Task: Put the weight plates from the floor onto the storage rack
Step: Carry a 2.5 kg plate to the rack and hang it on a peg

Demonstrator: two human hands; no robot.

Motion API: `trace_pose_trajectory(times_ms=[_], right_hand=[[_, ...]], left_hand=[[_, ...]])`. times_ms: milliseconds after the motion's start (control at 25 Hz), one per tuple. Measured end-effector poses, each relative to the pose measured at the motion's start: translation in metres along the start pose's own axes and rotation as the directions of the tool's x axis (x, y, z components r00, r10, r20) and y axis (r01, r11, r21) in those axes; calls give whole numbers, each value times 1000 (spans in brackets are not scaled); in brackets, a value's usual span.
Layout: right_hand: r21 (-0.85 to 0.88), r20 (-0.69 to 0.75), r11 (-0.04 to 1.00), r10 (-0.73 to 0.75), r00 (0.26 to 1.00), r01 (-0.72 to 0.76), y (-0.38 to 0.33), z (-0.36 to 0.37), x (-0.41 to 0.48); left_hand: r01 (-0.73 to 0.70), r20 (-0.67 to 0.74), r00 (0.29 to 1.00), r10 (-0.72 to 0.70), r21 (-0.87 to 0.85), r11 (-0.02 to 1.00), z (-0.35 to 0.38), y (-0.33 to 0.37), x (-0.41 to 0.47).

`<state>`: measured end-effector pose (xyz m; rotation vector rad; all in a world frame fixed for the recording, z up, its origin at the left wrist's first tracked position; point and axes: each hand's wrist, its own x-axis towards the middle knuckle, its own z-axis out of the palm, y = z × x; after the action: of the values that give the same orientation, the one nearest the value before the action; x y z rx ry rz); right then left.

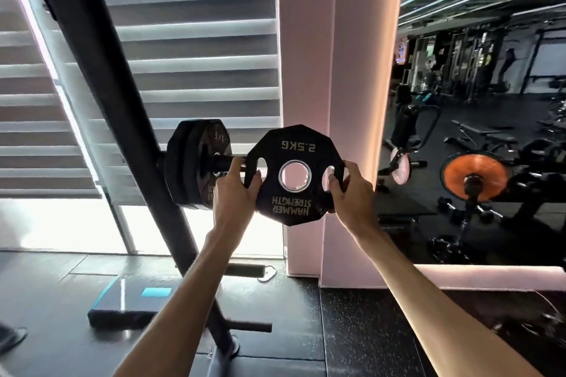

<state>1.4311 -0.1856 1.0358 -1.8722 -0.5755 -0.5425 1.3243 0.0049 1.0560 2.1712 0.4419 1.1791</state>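
Observation:
I hold a black 2.5 kg weight plate (pixel 295 175) upright at chest height, its lettering upside down. My left hand (pixel 237 193) grips its left edge through a grip hole and my right hand (pixel 349 190) grips its right edge. The plate's centre hole sits just right of the tip of a horizontal peg (pixel 225 162) on the black storage rack (pixel 122 107). Two larger black plates (pixel 196 162) hang on that peg, pushed back against the rack's slanted post.
A lower bare peg (pixel 251 327) sticks out near the rack's foot. A dark step block (pixel 131 303) lies on the floor to the left. A pale pillar (pixel 337 101) stands behind the plate. To the right, a mirror (pixel 490 131) reflects gym machines.

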Motion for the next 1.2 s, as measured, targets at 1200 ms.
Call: trace_pose_trajectory(times_ms=[1200], right_hand=[[503, 180, 835, -353, 918, 222, 88, 243, 131]], left_hand=[[271, -626, 779, -4, 331, 904, 81, -62, 43]])
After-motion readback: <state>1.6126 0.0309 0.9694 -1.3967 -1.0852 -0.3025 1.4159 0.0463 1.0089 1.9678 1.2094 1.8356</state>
